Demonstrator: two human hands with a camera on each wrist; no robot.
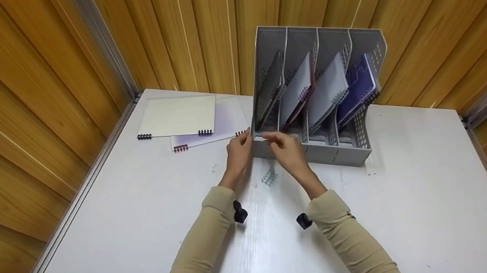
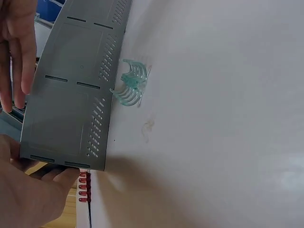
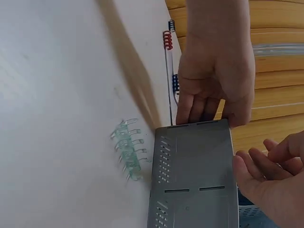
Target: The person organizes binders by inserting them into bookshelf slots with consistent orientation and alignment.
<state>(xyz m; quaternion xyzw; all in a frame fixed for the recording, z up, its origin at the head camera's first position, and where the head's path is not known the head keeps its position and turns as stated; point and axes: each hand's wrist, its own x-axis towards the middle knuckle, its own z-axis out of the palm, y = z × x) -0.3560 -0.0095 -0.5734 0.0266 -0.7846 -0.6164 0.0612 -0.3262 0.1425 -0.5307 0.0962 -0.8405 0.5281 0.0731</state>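
Note:
A grey desktop file organizer (image 1: 344, 154) with upright dividers stands at the back of the white table. At its front left corner, my left hand (image 1: 239, 152) grips the wall, thumb on one side and fingers on the other (image 2: 35, 192). My right hand (image 1: 287, 149) hovers by the front edge, its fingers loosely bent and nothing seen between them (image 3: 273, 173). Notebooks lean in the compartments: a dark one (image 1: 269, 87), two pale ones, the left of them (image 1: 297, 93) with red rings, and a purple-blue one (image 1: 357, 87). A translucent teal hair claw clip (image 2: 133, 81) lies in front of the organizer.
Left of the organizer, a cream notebook (image 1: 178, 114) with black rings lies over a pale lilac notebook (image 1: 231, 117) with red rings. Wood-look panels (image 1: 190, 29) rise behind the table (image 1: 425, 206) and at both sides. Metal frame bars (image 1: 104, 42) run along the corners.

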